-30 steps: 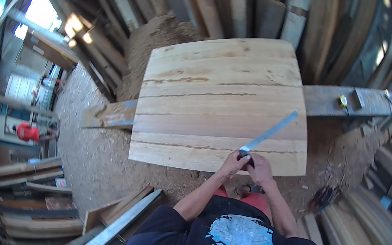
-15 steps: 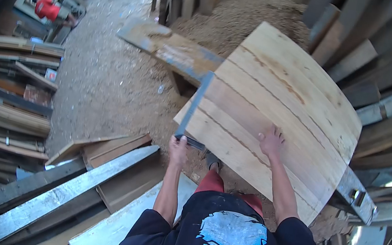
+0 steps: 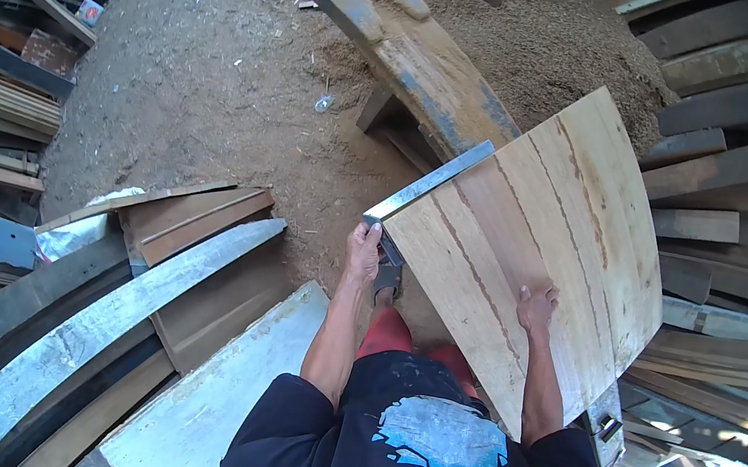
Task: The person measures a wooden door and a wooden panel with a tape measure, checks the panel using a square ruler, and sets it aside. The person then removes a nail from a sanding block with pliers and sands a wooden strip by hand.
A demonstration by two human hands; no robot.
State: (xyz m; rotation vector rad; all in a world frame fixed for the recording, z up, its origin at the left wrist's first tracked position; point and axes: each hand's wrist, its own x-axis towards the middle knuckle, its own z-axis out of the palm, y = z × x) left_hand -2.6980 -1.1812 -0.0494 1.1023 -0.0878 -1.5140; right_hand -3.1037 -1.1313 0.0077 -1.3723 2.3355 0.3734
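A pale wooden panel of joined boards with dark seams lies tilted in front of me, on a long worn plank bench. My left hand grips a try square at the panel's near left corner. The square's metal blade runs along the left end of the panel, and its dark stock sits by the near edge, partly hidden by the fingers. Resting on top of the panel, right of its middle, is my right hand, holding nothing, its fingers apart and slightly bent.
The bench's dusty end sticks out beyond the panel. Behind it is a heap of sawdust. Planks lean along the right side. Timber offcuts and a whitish board lie at the lower left, near my legs.
The view has turned and shifted. The square's blade, which crossed the panel's left corner, now lines up along its left end. My right hand remains on the panel, fingers more bent.
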